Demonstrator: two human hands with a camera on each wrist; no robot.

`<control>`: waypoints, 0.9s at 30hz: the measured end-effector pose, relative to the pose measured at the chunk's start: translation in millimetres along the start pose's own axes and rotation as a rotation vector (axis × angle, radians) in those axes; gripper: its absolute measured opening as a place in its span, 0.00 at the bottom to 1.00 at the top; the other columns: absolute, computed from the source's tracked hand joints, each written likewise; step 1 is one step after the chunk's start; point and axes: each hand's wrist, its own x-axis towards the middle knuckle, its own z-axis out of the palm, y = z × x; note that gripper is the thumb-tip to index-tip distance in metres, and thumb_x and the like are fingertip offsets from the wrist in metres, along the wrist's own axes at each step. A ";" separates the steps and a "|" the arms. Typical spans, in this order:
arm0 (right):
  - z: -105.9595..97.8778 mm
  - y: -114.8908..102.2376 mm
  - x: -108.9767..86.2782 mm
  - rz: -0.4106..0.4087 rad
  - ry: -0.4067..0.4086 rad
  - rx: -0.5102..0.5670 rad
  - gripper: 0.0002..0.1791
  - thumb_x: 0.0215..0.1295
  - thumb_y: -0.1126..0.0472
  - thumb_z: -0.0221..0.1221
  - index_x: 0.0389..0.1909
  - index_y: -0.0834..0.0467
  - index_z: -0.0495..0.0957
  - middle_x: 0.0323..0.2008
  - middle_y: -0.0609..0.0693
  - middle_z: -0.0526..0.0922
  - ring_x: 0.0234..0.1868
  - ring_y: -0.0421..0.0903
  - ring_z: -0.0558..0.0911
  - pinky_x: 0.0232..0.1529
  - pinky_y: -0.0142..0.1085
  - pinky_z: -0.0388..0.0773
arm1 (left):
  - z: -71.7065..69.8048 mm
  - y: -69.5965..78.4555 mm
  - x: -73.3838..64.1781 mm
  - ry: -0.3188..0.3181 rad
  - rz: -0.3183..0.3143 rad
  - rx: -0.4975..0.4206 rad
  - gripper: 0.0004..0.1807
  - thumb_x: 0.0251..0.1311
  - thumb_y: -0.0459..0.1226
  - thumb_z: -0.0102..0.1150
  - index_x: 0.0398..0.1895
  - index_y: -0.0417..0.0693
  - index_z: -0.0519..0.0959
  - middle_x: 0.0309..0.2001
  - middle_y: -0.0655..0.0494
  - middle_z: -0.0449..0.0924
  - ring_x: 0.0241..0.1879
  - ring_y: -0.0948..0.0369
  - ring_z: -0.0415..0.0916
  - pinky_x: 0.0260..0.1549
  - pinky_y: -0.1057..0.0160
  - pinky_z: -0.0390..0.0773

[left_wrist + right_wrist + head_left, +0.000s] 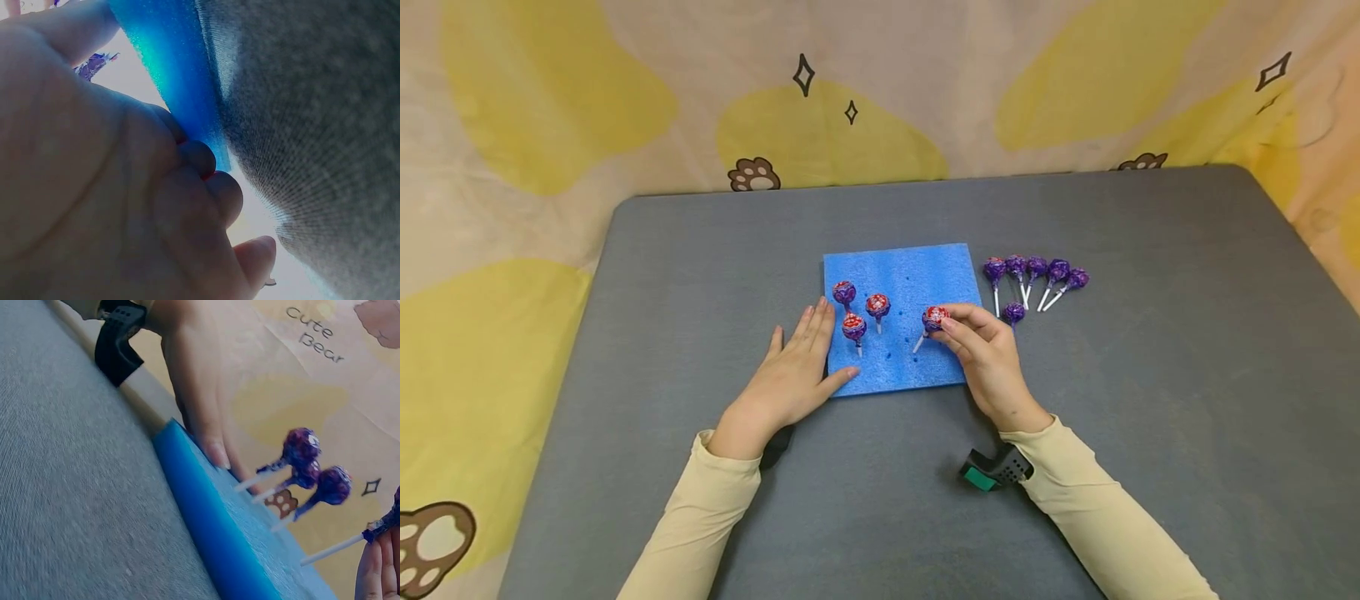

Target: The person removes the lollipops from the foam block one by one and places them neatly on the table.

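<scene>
A blue foam board (925,275) lies on the table with small dark holes in its top. My left hand (790,375) rests along its left edge with straight fingers, the thumb over the front left corner. In the right wrist view, three lollipops, one of them a purple-wrapped lollipop (334,484), stand upright by their sticks in the foam. Between thumb and fingers, my right hand (992,358) pinches the wrapped head of another lollipop (934,318), red and purple. Its white stick slants down and left, the lower end right at the foam surface near the board's right side.
Several purple lollipops (1036,267) lie in a fanned row right of the board, and a single lollipop (1014,313) lies closer in, partly behind the right hand. The grey table (1150,375) reaches back to a patterned cloth (880,100).
</scene>
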 end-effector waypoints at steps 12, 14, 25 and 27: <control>-25.7 -20.2 6.7 -0.083 0.064 0.066 0.12 0.65 0.74 0.50 0.35 0.60 0.81 0.35 0.52 0.83 0.34 0.45 0.82 0.40 0.34 0.78 | 2.2 0.3 2.5 0.002 0.002 -0.015 0.48 0.66 0.59 0.44 0.74 0.42 0.33 0.75 0.49 0.28 0.73 0.52 0.28 0.64 0.38 0.35; -30.8 -24.6 9.0 -0.094 0.086 0.077 0.10 0.65 0.73 0.51 0.35 0.61 0.81 0.34 0.53 0.82 0.33 0.45 0.82 0.40 0.34 0.78 | 2.2 0.0 2.2 0.002 0.002 -0.016 0.48 0.66 0.59 0.44 0.74 0.42 0.33 0.75 0.49 0.28 0.73 0.52 0.28 0.64 0.38 0.34; -64.9 -48.4 16.4 0.004 0.176 0.108 0.09 0.66 0.71 0.54 0.31 0.62 0.81 0.29 0.53 0.83 0.29 0.46 0.83 0.37 0.35 0.80 | 3.6 -0.4 2.3 0.003 0.007 -0.006 0.49 0.66 0.58 0.44 0.74 0.41 0.33 0.74 0.47 0.28 0.73 0.51 0.28 0.64 0.37 0.35; -71.7 -53.0 17.5 0.028 0.186 0.103 0.08 0.66 0.71 0.55 0.30 0.62 0.82 0.28 0.53 0.83 0.28 0.46 0.83 0.36 0.35 0.80 | 3.9 -0.5 2.8 0.003 0.009 -0.006 0.48 0.66 0.58 0.44 0.74 0.41 0.33 0.74 0.48 0.28 0.73 0.51 0.28 0.64 0.37 0.35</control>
